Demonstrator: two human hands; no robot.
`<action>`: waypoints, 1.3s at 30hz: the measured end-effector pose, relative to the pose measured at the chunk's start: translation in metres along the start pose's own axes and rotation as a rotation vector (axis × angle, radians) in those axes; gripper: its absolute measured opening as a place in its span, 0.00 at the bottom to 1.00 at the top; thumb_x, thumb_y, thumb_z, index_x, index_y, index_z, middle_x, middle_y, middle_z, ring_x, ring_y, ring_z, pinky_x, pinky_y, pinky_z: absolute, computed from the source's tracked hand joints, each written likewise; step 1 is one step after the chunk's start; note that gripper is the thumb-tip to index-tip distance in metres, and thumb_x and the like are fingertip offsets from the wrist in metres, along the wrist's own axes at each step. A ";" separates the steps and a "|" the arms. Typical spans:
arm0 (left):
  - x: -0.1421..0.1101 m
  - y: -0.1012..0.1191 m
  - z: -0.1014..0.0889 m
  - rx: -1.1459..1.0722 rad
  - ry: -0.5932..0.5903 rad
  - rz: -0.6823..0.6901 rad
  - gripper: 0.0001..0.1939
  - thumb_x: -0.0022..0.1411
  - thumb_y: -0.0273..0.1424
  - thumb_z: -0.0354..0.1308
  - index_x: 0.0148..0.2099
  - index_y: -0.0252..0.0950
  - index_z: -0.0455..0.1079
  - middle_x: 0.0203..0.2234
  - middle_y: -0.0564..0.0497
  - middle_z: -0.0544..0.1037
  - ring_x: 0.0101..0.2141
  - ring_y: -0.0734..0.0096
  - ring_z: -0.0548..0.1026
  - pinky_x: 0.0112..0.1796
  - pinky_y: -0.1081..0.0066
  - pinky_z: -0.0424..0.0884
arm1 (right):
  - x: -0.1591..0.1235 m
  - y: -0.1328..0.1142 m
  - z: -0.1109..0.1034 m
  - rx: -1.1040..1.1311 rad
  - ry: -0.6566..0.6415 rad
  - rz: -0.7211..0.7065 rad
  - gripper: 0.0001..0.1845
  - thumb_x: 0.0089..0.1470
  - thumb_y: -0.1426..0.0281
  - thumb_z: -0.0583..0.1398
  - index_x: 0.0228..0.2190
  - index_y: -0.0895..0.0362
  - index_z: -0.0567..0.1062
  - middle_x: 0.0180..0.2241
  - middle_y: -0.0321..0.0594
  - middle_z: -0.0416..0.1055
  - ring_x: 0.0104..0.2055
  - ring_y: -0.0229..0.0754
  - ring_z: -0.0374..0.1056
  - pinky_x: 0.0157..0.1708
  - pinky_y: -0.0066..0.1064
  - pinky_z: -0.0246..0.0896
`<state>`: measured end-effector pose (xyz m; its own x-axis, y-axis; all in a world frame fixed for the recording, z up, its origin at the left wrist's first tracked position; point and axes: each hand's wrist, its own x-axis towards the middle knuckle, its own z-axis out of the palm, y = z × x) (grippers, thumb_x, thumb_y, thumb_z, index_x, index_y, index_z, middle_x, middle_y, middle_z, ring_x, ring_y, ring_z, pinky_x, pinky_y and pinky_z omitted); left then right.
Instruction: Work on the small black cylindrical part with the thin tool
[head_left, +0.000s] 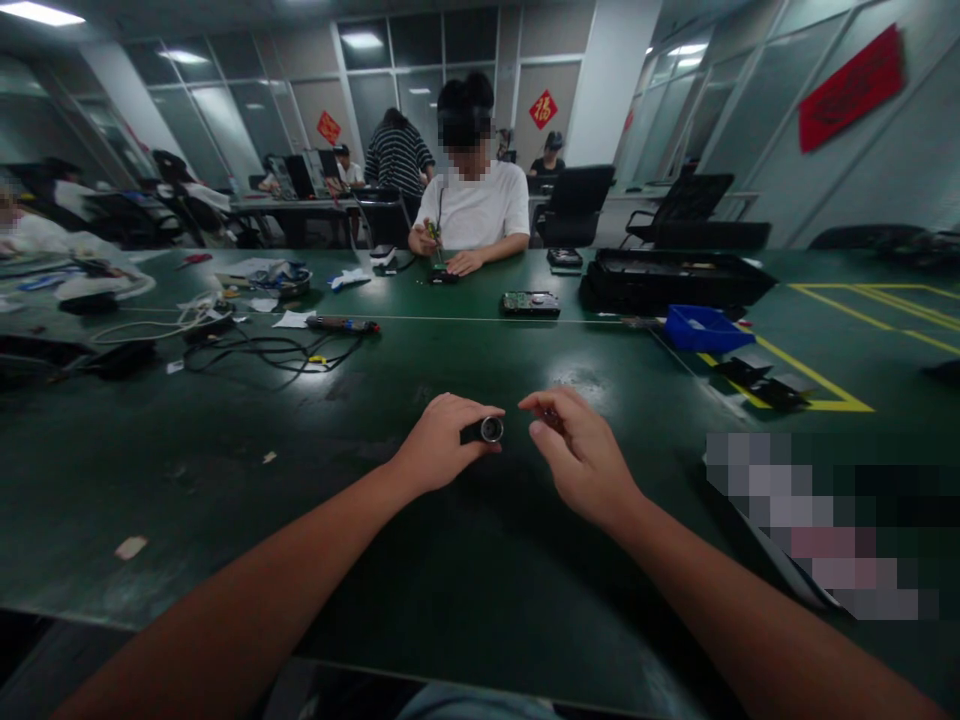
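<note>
My left hand (448, 440) grips a short dark cylinder (491, 429) between thumb and fingers. One end of it faces me, with a shiny metal rim around a dark recessed inside; I cannot tell what kind of part it is. Just to its right, apart from it, is my right hand (589, 450). Its fingers are bent, with a gap between thumb and forefinger, and nothing clear shows in them. Both hands are over the dark green tabletop (420, 570).
Across the table a person in a white shirt (480, 205) works with a screwdriver (433, 235). A hard drive (531, 302), a black bin (675, 280) and a blue tray (707, 328) are at the back. An electric screwdriver (343, 325) lies among black cables (262, 350) at left.
</note>
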<state>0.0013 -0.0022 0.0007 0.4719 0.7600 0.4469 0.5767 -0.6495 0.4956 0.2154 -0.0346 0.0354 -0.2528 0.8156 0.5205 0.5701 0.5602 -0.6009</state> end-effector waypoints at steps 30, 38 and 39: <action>0.001 -0.004 -0.004 0.007 0.117 -0.148 0.19 0.60 0.34 0.69 0.54 0.42 0.76 0.45 0.51 0.82 0.48 0.59 0.76 0.50 0.57 0.69 | -0.005 -0.003 0.002 -0.014 0.145 0.041 0.11 0.64 0.62 0.59 0.41 0.54 0.78 0.33 0.39 0.81 0.32 0.42 0.76 0.32 0.33 0.66; 0.000 -0.007 -0.002 0.048 0.102 -0.081 0.20 0.60 0.35 0.70 0.54 0.43 0.76 0.46 0.50 0.82 0.48 0.59 0.77 0.51 0.56 0.68 | -0.004 0.000 0.001 -0.134 0.155 0.002 0.14 0.61 0.59 0.61 0.28 0.54 0.74 0.23 0.35 0.73 0.23 0.38 0.69 0.26 0.30 0.60; 0.000 -0.007 -0.002 0.049 0.099 -0.077 0.20 0.59 0.36 0.70 0.54 0.43 0.76 0.46 0.50 0.82 0.48 0.59 0.77 0.51 0.56 0.68 | -0.004 0.000 0.000 -0.107 0.130 -0.031 0.10 0.62 0.62 0.60 0.33 0.54 0.74 0.28 0.37 0.76 0.27 0.39 0.72 0.29 0.31 0.63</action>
<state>-0.0043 0.0025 -0.0009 0.3579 0.8000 0.4815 0.6420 -0.5853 0.4952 0.2157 -0.0377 0.0336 -0.1724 0.7690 0.6156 0.6456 0.5602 -0.5191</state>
